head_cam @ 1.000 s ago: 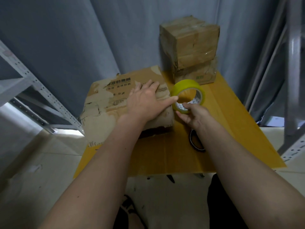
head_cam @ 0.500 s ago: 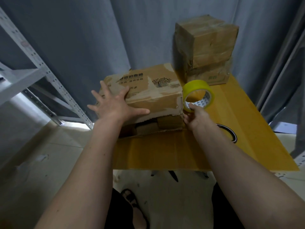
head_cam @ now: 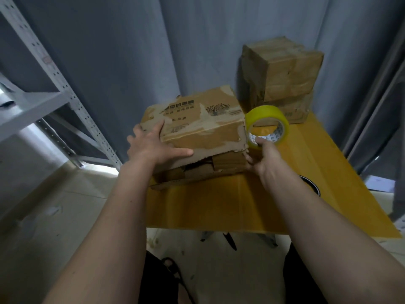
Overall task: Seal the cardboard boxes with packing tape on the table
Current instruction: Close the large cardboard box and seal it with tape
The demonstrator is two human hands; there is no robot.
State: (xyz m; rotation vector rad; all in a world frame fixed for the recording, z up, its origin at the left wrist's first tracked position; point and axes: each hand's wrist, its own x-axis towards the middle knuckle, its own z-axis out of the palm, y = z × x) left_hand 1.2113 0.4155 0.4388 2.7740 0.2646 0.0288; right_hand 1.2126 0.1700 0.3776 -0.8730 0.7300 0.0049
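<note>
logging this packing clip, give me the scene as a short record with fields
setting: yellow table before a grey curtain
box in work: worn cardboard box at the table's far left, front flap not closed flat
left hand: left hand flat against the box's left front corner
right hand: right hand in a grip on the yellow tape roll, at the box's right end
other boxes: two stacked boxes at the far right

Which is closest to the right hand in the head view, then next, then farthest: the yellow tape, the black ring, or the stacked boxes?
From the right hand:
1. Yellow tape: held in that hand, just above it.
2. Black ring: flat on the table, to the hand's right, partly hidden by the forearm.
3. Stacked boxes: at the table's back corner, by the curtain.
</note>
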